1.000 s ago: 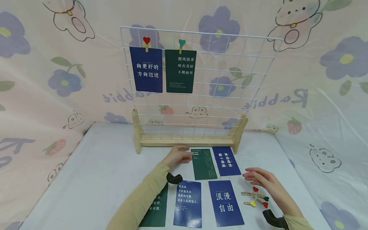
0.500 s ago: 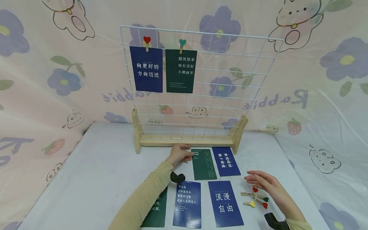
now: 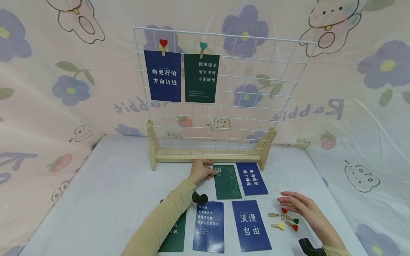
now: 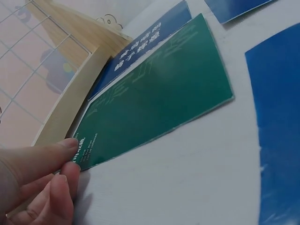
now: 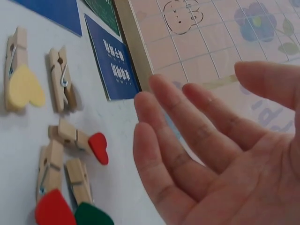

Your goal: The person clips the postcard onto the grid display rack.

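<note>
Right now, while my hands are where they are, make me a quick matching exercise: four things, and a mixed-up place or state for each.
Things:
1. Left hand
2. Right hand
3. Teal-heart clip
4. Yellow-heart clip

Places or states:
A. Lying on the white table
B. Pinching the corner of a green card
C. Fingers apart from the thumb, holding nothing
D. Up on the rack

Pairs: 1-B, 2-C, 3-D, 4-A.

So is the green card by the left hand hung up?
No, off the rack: the green card lies on the table, with the left hand pinching it.
</note>
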A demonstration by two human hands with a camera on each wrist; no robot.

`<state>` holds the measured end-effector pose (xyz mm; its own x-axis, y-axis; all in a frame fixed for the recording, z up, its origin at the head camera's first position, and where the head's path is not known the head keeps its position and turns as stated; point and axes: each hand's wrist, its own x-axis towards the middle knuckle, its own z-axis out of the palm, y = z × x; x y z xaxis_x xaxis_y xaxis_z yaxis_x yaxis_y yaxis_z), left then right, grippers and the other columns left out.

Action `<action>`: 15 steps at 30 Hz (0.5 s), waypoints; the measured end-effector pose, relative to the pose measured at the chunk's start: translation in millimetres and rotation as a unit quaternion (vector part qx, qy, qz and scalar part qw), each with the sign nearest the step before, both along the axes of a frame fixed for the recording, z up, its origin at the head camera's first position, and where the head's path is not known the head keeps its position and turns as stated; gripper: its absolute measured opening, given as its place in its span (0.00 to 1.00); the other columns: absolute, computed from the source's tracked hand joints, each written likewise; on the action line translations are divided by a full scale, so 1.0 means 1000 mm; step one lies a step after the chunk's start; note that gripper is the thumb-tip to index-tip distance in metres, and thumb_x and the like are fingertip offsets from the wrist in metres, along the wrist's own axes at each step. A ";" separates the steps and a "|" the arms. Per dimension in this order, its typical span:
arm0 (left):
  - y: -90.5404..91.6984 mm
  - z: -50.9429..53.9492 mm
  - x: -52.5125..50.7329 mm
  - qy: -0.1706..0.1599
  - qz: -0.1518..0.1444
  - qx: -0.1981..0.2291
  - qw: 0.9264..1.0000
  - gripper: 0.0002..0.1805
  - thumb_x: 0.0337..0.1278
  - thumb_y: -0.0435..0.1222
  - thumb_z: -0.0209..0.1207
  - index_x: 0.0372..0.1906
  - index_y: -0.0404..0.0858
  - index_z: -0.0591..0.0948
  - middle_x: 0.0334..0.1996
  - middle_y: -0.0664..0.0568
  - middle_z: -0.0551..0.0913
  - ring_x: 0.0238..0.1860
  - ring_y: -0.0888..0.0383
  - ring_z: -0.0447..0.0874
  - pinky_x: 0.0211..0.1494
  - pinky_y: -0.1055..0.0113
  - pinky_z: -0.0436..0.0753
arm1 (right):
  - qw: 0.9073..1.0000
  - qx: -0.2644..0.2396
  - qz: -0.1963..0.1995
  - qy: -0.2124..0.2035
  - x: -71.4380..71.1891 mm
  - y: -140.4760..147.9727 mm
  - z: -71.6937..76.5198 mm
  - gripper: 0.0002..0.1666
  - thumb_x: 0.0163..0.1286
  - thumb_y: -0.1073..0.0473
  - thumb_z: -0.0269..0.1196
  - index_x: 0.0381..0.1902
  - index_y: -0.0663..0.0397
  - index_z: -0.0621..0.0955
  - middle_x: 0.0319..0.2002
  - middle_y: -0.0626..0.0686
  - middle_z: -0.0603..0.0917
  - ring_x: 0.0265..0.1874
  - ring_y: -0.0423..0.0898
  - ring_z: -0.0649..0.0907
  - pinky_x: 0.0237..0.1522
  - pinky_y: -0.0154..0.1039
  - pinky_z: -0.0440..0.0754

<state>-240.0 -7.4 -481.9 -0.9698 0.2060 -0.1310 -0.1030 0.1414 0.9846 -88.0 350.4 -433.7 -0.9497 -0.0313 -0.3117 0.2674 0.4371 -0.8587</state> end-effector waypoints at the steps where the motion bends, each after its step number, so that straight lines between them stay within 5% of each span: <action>1: 0.000 0.000 0.000 0.004 0.000 -0.003 1.000 0.24 0.44 0.24 0.70 0.52 0.27 0.79 0.23 0.43 0.85 0.19 0.53 0.83 0.19 0.70 0.79 | 1.000 -0.002 -0.001 0.000 0.000 0.001 0.000 0.36 0.75 0.40 0.49 0.66 0.63 0.66 0.55 0.61 0.79 0.51 0.48 0.81 0.52 0.39 0.78; 15: 0.003 -0.012 -0.003 0.036 0.009 -0.037 0.999 0.23 0.40 0.24 0.72 0.48 0.29 0.81 0.20 0.49 0.84 0.15 0.56 0.80 0.16 0.70 0.78 | 1.000 -0.012 -0.013 -0.007 0.001 0.007 -0.003 0.37 0.75 0.41 0.48 0.67 0.66 0.65 0.55 0.62 0.79 0.51 0.49 0.81 0.50 0.37 0.79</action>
